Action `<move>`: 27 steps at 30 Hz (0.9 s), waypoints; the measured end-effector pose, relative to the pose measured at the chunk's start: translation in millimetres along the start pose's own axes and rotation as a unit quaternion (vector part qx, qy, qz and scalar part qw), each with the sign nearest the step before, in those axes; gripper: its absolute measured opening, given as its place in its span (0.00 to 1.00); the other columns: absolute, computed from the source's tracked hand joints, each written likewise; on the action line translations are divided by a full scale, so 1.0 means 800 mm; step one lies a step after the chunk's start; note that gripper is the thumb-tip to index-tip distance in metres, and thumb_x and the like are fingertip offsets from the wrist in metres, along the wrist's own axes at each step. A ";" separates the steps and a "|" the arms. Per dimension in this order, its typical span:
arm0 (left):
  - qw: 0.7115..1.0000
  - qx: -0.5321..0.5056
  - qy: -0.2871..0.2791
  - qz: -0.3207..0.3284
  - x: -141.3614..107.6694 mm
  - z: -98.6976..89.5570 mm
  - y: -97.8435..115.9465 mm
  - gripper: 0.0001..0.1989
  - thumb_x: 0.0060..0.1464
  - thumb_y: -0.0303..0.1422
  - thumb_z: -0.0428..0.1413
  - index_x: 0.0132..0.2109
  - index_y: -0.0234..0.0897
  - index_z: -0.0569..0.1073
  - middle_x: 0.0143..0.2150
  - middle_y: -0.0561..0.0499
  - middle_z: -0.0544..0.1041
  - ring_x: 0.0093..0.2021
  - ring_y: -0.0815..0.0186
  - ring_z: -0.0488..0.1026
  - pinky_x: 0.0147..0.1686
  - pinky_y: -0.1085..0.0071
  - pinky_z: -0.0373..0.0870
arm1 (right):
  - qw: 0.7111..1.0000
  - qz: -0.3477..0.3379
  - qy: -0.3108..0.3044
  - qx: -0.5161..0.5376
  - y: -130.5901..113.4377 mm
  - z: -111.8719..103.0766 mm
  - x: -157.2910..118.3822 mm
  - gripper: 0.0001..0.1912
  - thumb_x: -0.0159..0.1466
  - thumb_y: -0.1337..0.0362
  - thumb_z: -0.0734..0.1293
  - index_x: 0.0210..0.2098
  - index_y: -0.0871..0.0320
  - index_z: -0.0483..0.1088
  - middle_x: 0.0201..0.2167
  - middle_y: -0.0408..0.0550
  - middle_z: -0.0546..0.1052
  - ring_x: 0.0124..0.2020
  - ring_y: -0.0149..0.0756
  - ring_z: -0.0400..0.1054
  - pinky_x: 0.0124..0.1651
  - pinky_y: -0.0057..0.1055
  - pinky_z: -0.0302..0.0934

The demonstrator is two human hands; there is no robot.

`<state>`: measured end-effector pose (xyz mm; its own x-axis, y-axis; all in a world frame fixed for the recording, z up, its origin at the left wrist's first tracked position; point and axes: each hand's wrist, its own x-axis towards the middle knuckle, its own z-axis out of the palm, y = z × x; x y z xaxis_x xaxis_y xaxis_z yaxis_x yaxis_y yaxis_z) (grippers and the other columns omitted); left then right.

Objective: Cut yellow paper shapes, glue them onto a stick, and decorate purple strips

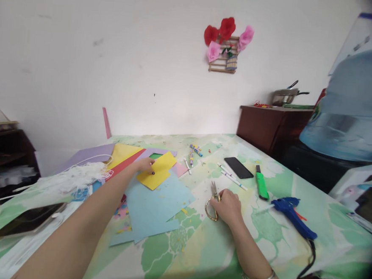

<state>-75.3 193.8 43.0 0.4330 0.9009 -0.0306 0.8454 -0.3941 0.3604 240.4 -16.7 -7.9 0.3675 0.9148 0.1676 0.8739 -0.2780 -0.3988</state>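
My left hand (pixel 145 165) reaches across to a small piece of yellow paper (pixel 160 174) and pinches it at its left side. A dark spot shows near the thumb; what it is, I cannot make out. Under the yellow paper lie overlapping light blue sheets (pixel 156 205). At the middle right my right hand (pixel 229 206) is closed on a pair of scissors (pixel 214 190) that rests by the tabletop, blades pointing away from me. One gold-rimmed handle loop sticks out to the left of the hand.
Right of the scissors are a black phone (pixel 239 168), white markers (pixel 234 180), a green utility knife (pixel 261 184) and a blue glue gun (pixel 295 215) with its cord. Crayons (pixel 191 157) lie farther back. White string (pixel 71 176) and a tablet (pixel 29 220) are at left.
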 end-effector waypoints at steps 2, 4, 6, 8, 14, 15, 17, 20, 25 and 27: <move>0.999 -0.010 -0.027 0.015 0.000 -0.004 0.006 0.15 0.57 0.37 0.53 0.49 0.34 0.69 0.47 0.46 0.71 0.43 0.63 0.71 0.41 0.62 0.72 | 1.000 0.006 0.002 0.005 -0.001 -0.001 -0.001 0.14 0.54 0.58 0.61 0.33 0.63 0.68 0.36 0.57 0.74 0.42 0.48 0.65 0.42 0.36 0.54; 0.999 -0.015 -0.018 0.033 0.000 -0.010 0.011 0.14 0.57 0.36 0.53 0.48 0.33 0.69 0.47 0.47 0.72 0.43 0.63 0.72 0.41 0.62 0.72 | 1.000 0.011 0.005 0.010 -0.003 -0.003 -0.003 0.14 0.54 0.58 0.61 0.34 0.62 0.68 0.36 0.57 0.74 0.42 0.49 0.65 0.42 0.36 0.54; 0.999 -0.013 0.017 0.040 0.001 -0.021 0.015 0.14 0.57 0.37 0.53 0.47 0.33 0.70 0.46 0.47 0.72 0.43 0.63 0.71 0.41 0.62 0.71 | 1.000 0.013 0.007 0.014 -0.004 -0.004 -0.005 0.14 0.54 0.58 0.61 0.34 0.61 0.68 0.37 0.57 0.74 0.43 0.49 0.65 0.41 0.36 0.54; 0.997 -0.001 0.069 0.035 0.004 -0.037 0.018 0.14 0.57 0.38 0.53 0.46 0.33 0.70 0.45 0.48 0.72 0.42 0.63 0.71 0.41 0.62 0.71 | 1.000 0.014 0.009 0.017 -0.005 -0.005 -0.006 0.14 0.53 0.58 0.62 0.35 0.61 0.67 0.37 0.57 0.74 0.43 0.49 0.65 0.41 0.36 0.54; 0.967 0.033 0.253 0.025 0.008 -0.102 0.035 0.06 0.52 0.33 0.55 0.36 0.35 0.70 0.37 0.51 0.73 0.40 0.64 0.69 0.42 0.65 0.66 | 0.999 0.020 0.010 0.032 -0.004 -0.005 -0.005 0.13 0.52 0.59 0.61 0.33 0.61 0.67 0.36 0.55 0.74 0.42 0.49 0.65 0.39 0.35 0.53; 0.960 0.032 0.278 0.026 0.007 -0.112 0.039 0.03 0.50 0.31 0.56 0.34 0.36 0.70 0.36 0.52 0.73 0.40 0.64 0.69 0.42 0.67 0.64 | 0.999 0.020 0.012 0.033 -0.004 -0.004 -0.004 0.13 0.52 0.59 0.61 0.33 0.61 0.67 0.36 0.55 0.74 0.42 0.49 0.65 0.39 0.35 0.52; 0.946 0.026 0.321 0.025 0.000 -0.132 0.046 0.03 0.46 0.29 0.55 0.32 0.38 0.70 0.36 0.53 0.73 0.40 0.63 0.68 0.42 0.70 0.62 | 0.999 0.021 0.013 0.030 -0.005 -0.004 -0.005 0.13 0.53 0.59 0.61 0.34 0.61 0.67 0.36 0.56 0.74 0.42 0.49 0.65 0.39 0.35 0.52; 0.927 0.004 0.375 0.004 -0.013 -0.152 0.048 0.04 0.45 0.31 0.54 0.32 0.37 0.70 0.35 0.53 0.73 0.39 0.64 0.68 0.41 0.71 0.62 | 1.000 0.019 0.009 0.023 -0.005 -0.005 -0.006 0.14 0.53 0.59 0.61 0.35 0.62 0.68 0.37 0.57 0.74 0.42 0.49 0.65 0.40 0.35 0.52; 0.893 -0.045 0.445 -0.053 -0.031 -0.163 0.034 0.10 0.46 0.35 0.54 0.36 0.33 0.72 0.33 0.52 0.74 0.33 0.67 0.68 0.35 0.71 0.65 | 1.000 0.006 0.001 0.017 -0.003 -0.005 -0.005 0.15 0.54 0.58 0.61 0.35 0.62 0.69 0.38 0.57 0.74 0.43 0.50 0.64 0.40 0.36 0.52; 0.881 -0.058 0.466 -0.061 -0.033 -0.165 0.030 0.10 0.44 0.35 0.55 0.35 0.35 0.72 0.32 0.52 0.74 0.32 0.67 0.69 0.35 0.71 0.65 | 1.000 0.001 -0.001 0.010 -0.002 -0.004 -0.003 0.15 0.54 0.58 0.61 0.34 0.63 0.69 0.38 0.57 0.74 0.42 0.50 0.65 0.40 0.36 0.53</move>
<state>-107.8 185.0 175.5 -0.1494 0.7145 0.6835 0.8070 -0.3113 0.5018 239.1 -19.4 -4.8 0.3688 0.9149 0.1639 0.8663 -0.2745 -0.4174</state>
